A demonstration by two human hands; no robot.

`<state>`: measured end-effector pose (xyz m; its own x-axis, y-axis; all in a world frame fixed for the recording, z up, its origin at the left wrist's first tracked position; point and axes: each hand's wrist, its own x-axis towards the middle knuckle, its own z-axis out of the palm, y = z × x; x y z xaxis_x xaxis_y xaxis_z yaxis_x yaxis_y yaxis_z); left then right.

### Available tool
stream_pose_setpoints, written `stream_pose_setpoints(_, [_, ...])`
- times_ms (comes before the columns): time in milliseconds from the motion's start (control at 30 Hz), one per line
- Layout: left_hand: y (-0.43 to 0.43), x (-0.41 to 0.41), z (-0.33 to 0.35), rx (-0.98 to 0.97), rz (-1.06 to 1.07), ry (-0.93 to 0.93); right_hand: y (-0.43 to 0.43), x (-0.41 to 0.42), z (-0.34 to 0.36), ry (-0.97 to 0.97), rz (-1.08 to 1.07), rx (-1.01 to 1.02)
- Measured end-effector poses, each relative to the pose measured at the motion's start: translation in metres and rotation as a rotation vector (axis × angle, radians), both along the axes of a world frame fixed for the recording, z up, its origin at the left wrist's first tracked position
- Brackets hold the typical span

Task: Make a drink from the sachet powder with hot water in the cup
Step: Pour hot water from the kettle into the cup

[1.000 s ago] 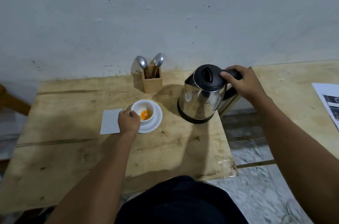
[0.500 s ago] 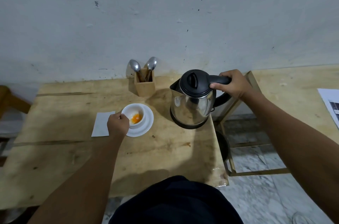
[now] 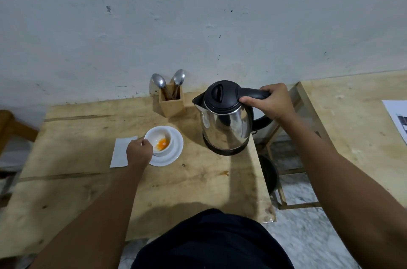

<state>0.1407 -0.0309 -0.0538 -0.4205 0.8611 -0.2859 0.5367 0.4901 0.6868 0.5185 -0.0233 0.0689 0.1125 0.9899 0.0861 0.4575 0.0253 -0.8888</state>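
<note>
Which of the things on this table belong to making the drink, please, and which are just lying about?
For the job:
kettle, held by the right hand
cup with orange powder, steadied by the left hand
saucer
spoons in the wooden holder, probably for stirring

Lying about:
white paper
printed sheet

white cup [image 3: 156, 141] holds orange powder [image 3: 163, 143].

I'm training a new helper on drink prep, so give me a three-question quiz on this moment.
1. True or false: the kettle is tilted and pouring.
2. What colour is the powder in the cup?
3. The right hand grips: A) a spoon B) the kettle handle C) the saucer

Key:
1. False; it is upright.
2. Orange.
3. B; the left hand steadies the cup.
</note>
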Motion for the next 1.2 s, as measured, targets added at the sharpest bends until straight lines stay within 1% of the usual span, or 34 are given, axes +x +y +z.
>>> stream_pose_setpoints(300, [-0.001, -0.004, 0.006, -0.07, -0.024, -0.061, -0.012, -0.026, 0.021, -0.015, -0.042, 0.053])
stream_pose_setpoints(467, [0.0, -0.009, 0.008, -0.073, -0.051, -0.113, -0.009, -0.037, 0.045, -0.07, -0.008, 0.042])
stream_pose_setpoints(667, [-0.005, -0.012, 0.026, -0.06, -0.136, -0.191, -0.002, -0.063, 0.075, -0.252, 0.085, 0.012])
stream_pose_setpoints(867, [-0.006, -0.016, 0.03, -0.094, -0.152, -0.271, 0.008, -0.092, 0.094, -0.465, 0.161, -0.093])
stream_pose_setpoints(1000, [-0.008, -0.023, 0.03, -0.117, -0.233, -0.232, 0.015, -0.114, 0.099, -0.607, 0.207, -0.128])
stream_pose_setpoints(1200, [-0.005, -0.031, 0.024, -0.097, -0.262, -0.263, 0.027, -0.14, 0.095, -0.807, 0.261, -0.119])
